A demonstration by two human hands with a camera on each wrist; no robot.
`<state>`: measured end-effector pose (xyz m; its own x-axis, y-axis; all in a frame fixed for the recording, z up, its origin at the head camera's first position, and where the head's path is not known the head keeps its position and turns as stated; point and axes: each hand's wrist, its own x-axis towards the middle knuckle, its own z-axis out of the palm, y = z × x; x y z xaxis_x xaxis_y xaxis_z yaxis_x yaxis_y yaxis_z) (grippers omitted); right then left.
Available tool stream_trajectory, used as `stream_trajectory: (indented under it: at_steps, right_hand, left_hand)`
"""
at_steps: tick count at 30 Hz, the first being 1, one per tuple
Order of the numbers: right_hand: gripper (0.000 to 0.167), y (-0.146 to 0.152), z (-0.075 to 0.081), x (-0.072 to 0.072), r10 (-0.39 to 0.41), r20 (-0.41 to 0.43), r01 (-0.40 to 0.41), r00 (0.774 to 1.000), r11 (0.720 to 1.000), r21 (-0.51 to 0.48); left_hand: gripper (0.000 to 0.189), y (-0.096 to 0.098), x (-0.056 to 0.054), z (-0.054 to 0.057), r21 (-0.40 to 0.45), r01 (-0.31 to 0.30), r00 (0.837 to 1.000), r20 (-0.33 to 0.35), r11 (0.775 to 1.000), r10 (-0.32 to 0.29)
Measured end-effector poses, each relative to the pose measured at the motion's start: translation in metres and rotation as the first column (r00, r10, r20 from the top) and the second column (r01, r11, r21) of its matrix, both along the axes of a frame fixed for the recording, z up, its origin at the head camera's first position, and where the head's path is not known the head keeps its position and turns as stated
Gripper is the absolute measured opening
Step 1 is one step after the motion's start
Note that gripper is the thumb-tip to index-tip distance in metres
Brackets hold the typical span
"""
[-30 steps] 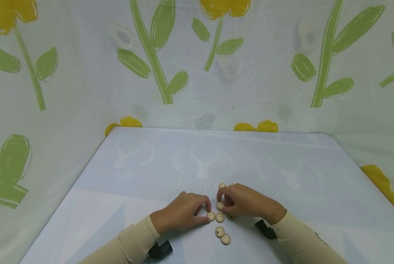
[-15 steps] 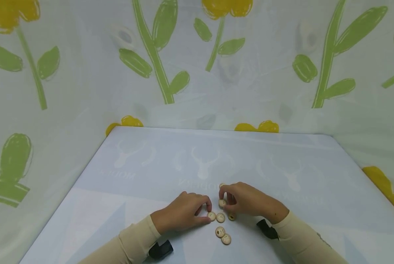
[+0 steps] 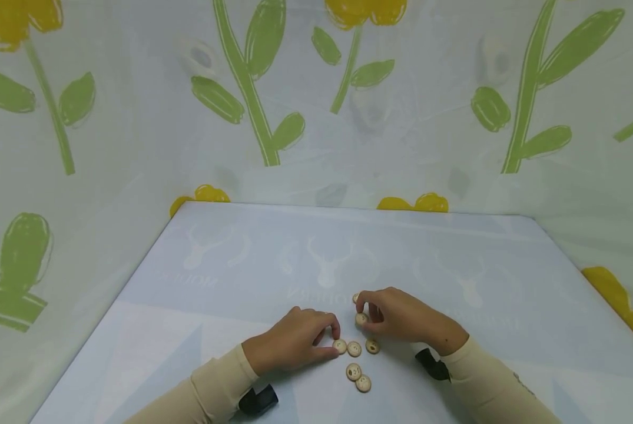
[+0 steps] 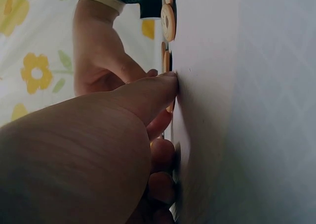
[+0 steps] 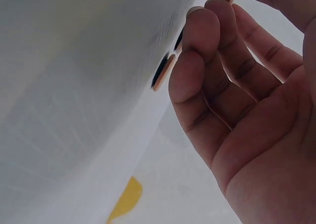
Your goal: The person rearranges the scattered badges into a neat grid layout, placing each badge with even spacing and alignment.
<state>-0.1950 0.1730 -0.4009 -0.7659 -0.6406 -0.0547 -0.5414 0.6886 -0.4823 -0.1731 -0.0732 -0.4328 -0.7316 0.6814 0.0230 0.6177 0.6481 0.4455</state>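
Low in the head view, my left hand (image 3: 297,340) holds a small round wooden button (image 3: 340,346) between thumb and index finger, flat on the table. My right hand (image 3: 408,318) is a little farther back and pinches another wooden button (image 3: 361,318) by its edges. Between the hands, a third button (image 3: 354,349) sits right beside the left-held one. In the left wrist view my left thumb (image 4: 153,95) comes down at the tabletop, with buttons seen edge-on beyond it. The right wrist view shows curled fingers (image 5: 202,51) beside the table surface.
A dark-marked button (image 3: 372,346) lies below the right hand. Two overlapping buttons, one dark-marked (image 3: 353,372) and one plain (image 3: 363,384), lie nearer me. Another button (image 3: 355,298) is partly hidden behind the right fingers. The pale table (image 3: 231,259) meets a flower-printed cloth (image 3: 136,118).
My right hand has moved back and slightly right with its pinched button, away from the button beside my left hand. The dark-marked button below it has come into full view. My left hand stays put.
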Motion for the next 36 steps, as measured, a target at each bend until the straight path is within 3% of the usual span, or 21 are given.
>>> stream_trajectory:
  at_steps: [12, 19, 36]
  right_hand:
    - [0.018, 0.005, 0.003, -0.005, -0.092, -0.009, 0.092, 0.996, 0.995, 0.046]
    - [0.018, 0.007, 0.003, -0.006, -0.136, 0.017, 0.136, 0.991, 0.990, 0.045]
    - [0.018, 0.015, 0.000, -0.010, -0.203, 0.017, 0.202, 0.979, 0.977, 0.062]
  left_hand:
    - [0.020, 0.000, -0.002, 0.001, 0.001, 0.013, 1.000, -0.027, 1.000, -0.013]
    - [0.019, -0.001, -0.001, 0.002, 0.003, 0.015, 1.000, -0.005, 1.000, -0.015]
    - [0.020, -0.001, 0.001, 0.001, 0.013, 0.024, 0.999, -0.029, 1.000, -0.024]
